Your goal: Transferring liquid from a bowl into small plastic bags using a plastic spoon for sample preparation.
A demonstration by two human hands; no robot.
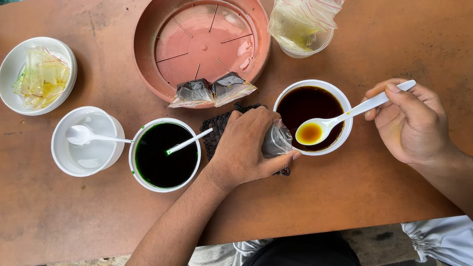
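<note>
Hands first: our left hand is wrapped around a small clear plastic bag, holding it over a dark woven mat just beside the white bowl of dark brown liquid. Our right hand pinches the handle of a white plastic spoon, whose scoop hovers over that bowl's near rim with a bit of amber liquid in it, close to the bag's mouth.

Left of the mat we've got a white bowl of dark green liquid with a spoon leaning in it, then a bowl of clear liquid with another spoon. 2 filled dark bags rest on the rim of a terracotta-coloured plastic saucer. A bowl of empty little bags sits far left, well apart.
</note>
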